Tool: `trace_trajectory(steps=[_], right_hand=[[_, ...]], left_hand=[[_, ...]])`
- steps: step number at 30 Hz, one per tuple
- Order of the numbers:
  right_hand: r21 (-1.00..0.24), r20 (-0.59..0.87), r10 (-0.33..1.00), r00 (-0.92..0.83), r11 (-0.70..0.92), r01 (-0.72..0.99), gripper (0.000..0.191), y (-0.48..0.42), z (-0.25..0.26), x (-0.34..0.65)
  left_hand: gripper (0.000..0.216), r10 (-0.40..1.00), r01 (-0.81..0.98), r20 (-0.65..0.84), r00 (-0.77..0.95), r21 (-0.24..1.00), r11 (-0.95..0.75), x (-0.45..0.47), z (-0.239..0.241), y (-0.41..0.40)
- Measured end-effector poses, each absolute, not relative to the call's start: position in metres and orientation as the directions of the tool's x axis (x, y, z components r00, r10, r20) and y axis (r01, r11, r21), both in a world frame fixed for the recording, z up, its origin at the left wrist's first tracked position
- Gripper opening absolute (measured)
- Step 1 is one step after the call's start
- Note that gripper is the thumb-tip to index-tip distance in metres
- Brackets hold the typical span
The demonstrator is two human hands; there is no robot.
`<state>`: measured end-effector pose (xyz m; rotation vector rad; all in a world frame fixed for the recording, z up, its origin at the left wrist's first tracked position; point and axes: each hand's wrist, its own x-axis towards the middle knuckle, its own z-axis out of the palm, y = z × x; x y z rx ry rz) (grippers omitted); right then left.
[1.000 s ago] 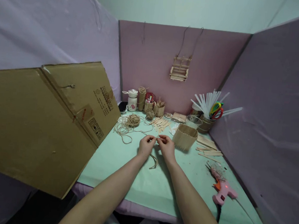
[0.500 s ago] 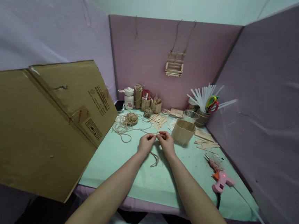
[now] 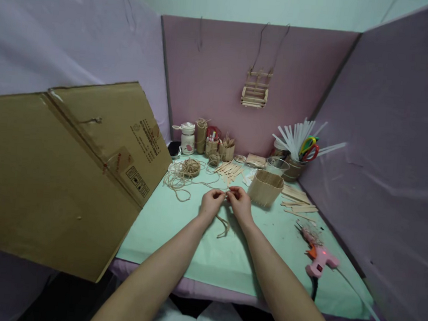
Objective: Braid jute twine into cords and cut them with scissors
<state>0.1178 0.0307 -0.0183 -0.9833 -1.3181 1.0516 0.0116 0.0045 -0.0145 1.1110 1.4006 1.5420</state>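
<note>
My left hand (image 3: 210,203) and my right hand (image 3: 239,204) meet over the middle of the green mat (image 3: 177,237), fingertips pinched together on a short piece of jute twine (image 3: 222,226). The twine's loose end hangs below my hands and curls onto the mat. A small box made of popsicle sticks (image 3: 266,187) stands just right of my right hand. A ball of jute twine (image 3: 191,168) with loose loops lies behind my left hand.
A big cardboard sheet (image 3: 59,167) leans over the table's left side. A pink glue gun (image 3: 319,259) lies at the right front. Loose popsicle sticks (image 3: 298,200), a cup with white sticks and scissors (image 3: 299,155), and small jars (image 3: 200,142) line the back. Purple partitions enclose the desk.
My hands stay pinched together on the twine in the same spot. Only the camera view has shifted slightly.
</note>
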Motion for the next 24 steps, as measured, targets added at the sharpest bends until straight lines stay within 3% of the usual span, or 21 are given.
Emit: trace_trajectory(steps=[8,15,24], right_hand=[[-0.971,0.229,0.972,-0.060,0.224,-0.082,0.032,0.031,-0.012,0.121],[-0.865,0.459,0.887,-0.049,0.459,0.205,0.016,0.022,-0.007,0.120],[-0.877,0.427,0.903,-0.047,0.427,0.221,0.020,0.022,-0.007,0.120]], left_hand=[[0.025,0.984,-0.169,0.028,-0.179,0.984,-0.058,0.008,-0.004,0.000],[0.028,0.954,-0.197,0.010,-0.299,0.978,-0.072,0.008,-0.009,0.002],[0.024,0.948,-0.149,0.067,-0.312,0.982,-0.118,0.009,-0.003,-0.002]])
